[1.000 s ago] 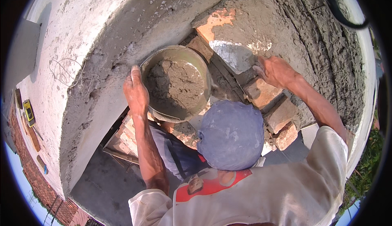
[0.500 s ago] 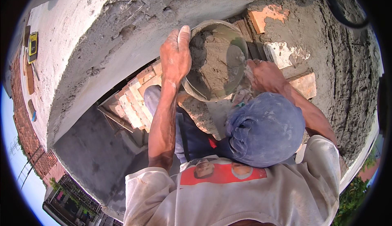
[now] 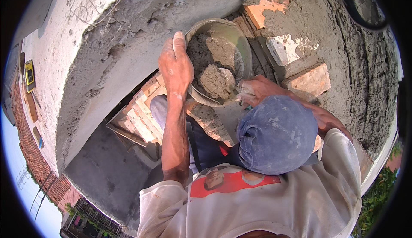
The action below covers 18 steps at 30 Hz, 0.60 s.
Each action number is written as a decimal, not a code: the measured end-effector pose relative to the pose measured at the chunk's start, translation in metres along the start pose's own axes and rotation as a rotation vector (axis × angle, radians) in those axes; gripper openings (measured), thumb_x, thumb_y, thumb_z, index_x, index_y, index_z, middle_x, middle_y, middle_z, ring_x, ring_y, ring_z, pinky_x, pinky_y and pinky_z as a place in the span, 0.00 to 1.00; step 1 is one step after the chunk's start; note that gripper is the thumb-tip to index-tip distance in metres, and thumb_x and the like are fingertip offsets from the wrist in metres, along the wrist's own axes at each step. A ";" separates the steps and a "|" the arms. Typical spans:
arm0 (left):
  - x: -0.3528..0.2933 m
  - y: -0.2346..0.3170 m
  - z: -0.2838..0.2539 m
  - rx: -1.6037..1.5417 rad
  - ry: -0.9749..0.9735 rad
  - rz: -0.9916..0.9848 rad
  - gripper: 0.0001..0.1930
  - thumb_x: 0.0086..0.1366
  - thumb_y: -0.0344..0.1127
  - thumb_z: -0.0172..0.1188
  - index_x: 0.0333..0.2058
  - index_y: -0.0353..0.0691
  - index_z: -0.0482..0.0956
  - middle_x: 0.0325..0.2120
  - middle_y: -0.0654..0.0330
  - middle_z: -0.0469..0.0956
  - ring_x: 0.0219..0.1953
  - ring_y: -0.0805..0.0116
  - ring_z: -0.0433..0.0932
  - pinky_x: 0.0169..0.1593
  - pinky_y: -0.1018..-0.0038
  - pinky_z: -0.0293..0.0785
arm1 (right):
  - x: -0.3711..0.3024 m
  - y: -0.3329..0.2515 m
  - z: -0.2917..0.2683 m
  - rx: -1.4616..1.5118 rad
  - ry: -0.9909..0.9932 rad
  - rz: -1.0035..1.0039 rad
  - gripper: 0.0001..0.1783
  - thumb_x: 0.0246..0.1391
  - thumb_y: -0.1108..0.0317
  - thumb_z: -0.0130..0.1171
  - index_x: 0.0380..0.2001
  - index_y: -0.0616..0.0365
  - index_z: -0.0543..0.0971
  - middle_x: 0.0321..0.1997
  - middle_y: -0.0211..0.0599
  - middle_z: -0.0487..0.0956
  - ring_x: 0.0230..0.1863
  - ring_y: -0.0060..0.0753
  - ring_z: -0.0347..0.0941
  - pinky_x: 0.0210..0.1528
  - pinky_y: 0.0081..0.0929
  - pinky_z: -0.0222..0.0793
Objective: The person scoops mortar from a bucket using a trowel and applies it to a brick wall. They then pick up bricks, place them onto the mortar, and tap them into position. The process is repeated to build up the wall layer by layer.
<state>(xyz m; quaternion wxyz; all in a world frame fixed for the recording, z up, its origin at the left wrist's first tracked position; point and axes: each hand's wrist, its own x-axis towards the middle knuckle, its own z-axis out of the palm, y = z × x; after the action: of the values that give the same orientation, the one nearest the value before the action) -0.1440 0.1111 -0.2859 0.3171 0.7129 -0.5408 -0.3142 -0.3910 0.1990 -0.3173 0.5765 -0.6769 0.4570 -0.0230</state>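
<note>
A round bucket (image 3: 245,51) of wet grey mortar (image 3: 201,51) stands just in front of me. My left hand (image 3: 176,64) grips the bucket's left rim, thumb side up, with the fingers partly hidden. On the lower right side, my right hand (image 3: 254,91) is closed around the handle of a trowel (image 3: 227,75). Most of that handle is hidden by the hand. The trowel's blade lies inside the bucket, with a lump of mortar heaped on it. Mortar smears whiten the right fingers.
Bricks (image 3: 309,81) sit in wet mortar on the right. A rough concrete ledge (image 3: 128,44) curves along the left, with a yellow tool (image 3: 29,75) and loose wire (image 3: 92,6) on it. Stacked bricks (image 3: 139,109) lie below. My bent blue-trousered knee (image 3: 279,135) is close to the right hand.
My right hand has come down and left along the bucket's rim. The trowel blade now shows with mortar heaped on it. My left hand stays on the rim; the view has shifted slightly.
</note>
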 end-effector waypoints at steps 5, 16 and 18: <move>0.013 -0.002 0.009 -0.100 -0.023 -0.038 0.28 0.79 0.51 0.49 0.45 0.23 0.80 0.38 0.48 0.83 0.41 0.60 0.76 0.50 0.64 0.71 | -0.042 0.028 -0.025 0.079 0.087 -0.168 0.20 0.66 0.53 0.60 0.38 0.63 0.78 0.23 0.48 0.75 0.29 0.43 0.76 0.34 0.44 0.67; 0.022 -0.005 0.008 -0.173 -0.127 -0.081 0.32 0.79 0.52 0.50 0.57 0.20 0.75 0.53 0.45 0.80 0.56 0.62 0.76 0.65 0.67 0.66 | -0.219 0.033 -0.053 -0.364 1.067 0.498 0.18 0.58 0.69 0.67 0.51 0.62 0.81 0.42 0.48 0.83 0.32 0.43 0.80 0.34 0.36 0.76; 0.023 -0.008 0.012 -0.212 -0.113 -0.064 0.31 0.79 0.52 0.50 0.56 0.20 0.76 0.52 0.46 0.81 0.55 0.63 0.76 0.64 0.67 0.67 | -0.212 0.064 -0.054 -0.776 1.198 0.631 0.19 0.58 0.69 0.67 0.52 0.62 0.81 0.47 0.51 0.83 0.37 0.50 0.83 0.38 0.40 0.80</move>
<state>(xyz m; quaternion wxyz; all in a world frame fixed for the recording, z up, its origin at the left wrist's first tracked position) -0.1443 0.0894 -0.3020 0.3493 0.6735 -0.4985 -0.4194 -0.5824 0.3004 -0.2451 -0.0674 -0.5406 0.8366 -0.0581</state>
